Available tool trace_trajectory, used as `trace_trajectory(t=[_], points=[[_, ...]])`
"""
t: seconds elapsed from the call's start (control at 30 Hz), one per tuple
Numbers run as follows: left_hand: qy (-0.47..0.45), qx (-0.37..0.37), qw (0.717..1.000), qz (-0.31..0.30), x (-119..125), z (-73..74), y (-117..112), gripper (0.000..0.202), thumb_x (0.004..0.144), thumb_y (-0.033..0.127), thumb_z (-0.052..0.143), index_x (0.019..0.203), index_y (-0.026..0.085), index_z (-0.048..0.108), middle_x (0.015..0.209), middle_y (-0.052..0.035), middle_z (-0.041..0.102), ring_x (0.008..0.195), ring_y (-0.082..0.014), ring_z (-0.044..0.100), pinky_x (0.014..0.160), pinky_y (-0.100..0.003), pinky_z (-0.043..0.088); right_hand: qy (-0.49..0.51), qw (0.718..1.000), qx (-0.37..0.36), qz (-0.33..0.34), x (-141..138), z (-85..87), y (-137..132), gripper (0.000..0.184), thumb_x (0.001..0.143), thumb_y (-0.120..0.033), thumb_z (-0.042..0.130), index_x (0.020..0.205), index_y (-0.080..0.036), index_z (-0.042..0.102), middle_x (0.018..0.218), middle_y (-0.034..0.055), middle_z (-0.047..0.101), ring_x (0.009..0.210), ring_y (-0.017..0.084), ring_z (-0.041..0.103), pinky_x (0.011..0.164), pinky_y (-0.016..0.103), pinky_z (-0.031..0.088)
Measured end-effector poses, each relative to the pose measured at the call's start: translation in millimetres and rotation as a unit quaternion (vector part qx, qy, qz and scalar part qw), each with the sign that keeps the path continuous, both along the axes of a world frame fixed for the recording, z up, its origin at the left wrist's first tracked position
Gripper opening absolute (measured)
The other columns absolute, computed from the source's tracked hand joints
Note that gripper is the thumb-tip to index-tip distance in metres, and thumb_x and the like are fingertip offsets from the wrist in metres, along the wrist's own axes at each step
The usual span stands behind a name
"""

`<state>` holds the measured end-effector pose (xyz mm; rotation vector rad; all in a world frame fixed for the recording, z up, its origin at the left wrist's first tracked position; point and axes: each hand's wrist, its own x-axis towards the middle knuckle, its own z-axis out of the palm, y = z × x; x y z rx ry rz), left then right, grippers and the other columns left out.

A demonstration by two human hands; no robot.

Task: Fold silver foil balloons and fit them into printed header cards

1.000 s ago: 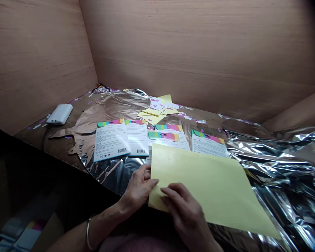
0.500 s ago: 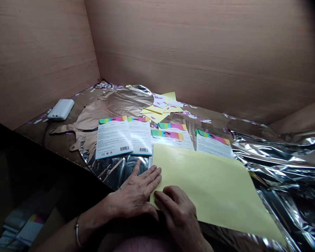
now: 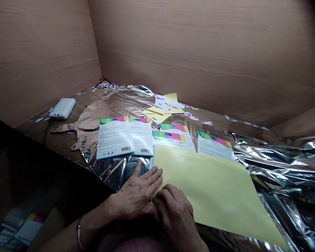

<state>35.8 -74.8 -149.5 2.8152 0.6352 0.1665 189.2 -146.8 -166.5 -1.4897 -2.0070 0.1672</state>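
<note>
far left of the yellow sheet [image 3: 212, 189] lies a white box [image 3: 62, 107]. closer in, just beyond the sheet's far-left edge, printed cards [image 3: 114, 138] sit in a row. the left hand [image 3: 138, 192] lies open and flat, fingers spread, fingertips touching the sheet's near-left corner. the right hand [image 3: 175, 213] rests on that same corner, fingers curled; whether it pinches the paper cannot be told. crinkled silver foil [image 3: 286, 157] spreads right of the sheet.

Pale yellow sheet [image 3: 212, 189], large, flat, lying skewed on crinkled silver foil at table front-right; near-left corner pinched under both hands, far edge overlapping the white printed cards w/ rainbow tops.
</note>
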Motion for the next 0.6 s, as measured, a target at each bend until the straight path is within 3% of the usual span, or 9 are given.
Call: trace_trajectory(t=[0.4,0.5,0.6], points=[[-0.016,0.0,1.0,-0.003,-1.7,-2.9,-1.7,0.073,0.084,0.058,0.038,0.133,0.004,0.032,0.141,-0.0177,0.028,0.134,-0.0265,0.018,0.103,-0.051,-0.016,-0.052,0.997,0.045,0.032,-1.7,1.2,3.9,0.02,0.084,-0.015,0.034,0.069,-0.02,0.045,0.067,0.0037,0.05,0.059,0.018,0.042,0.056,0.029,0.029],[-0.022,-0.012,1.0,-0.006,-1.6,-1.2,-1.0,0.073,0.084,0.058,0.037,0.132,0.004,0.033,0.141,-0.0189,0.028,0.133,-0.0275,0.02,0.105,-0.052,-0.013,0.025,0.993,-0.072,0.088,8.7,12.5,3.0,0.019,0.084,-0.015,0.035,0.066,-0.02,0.04,0.069,0.0021,0.05,0.061,0.016,0.043,0.055,0.027,0.032],[-0.034,-0.034,0.999,-0.004,-1.6,0.0,-0.2,0.076,0.083,0.06,0.036,0.133,0.003,0.032,0.141,-0.0198,0.027,0.133,-0.0285,0.018,0.104,-0.054,-0.012,0.151,0.95,-0.246,0.12,24.5,33.2,8.3,0.02,0.087,-0.025,0.036,0.067,-0.021,0.035,0.069,-0.0001,0.046,0.062,0.014,0.043,0.057,0.025,0.035]])
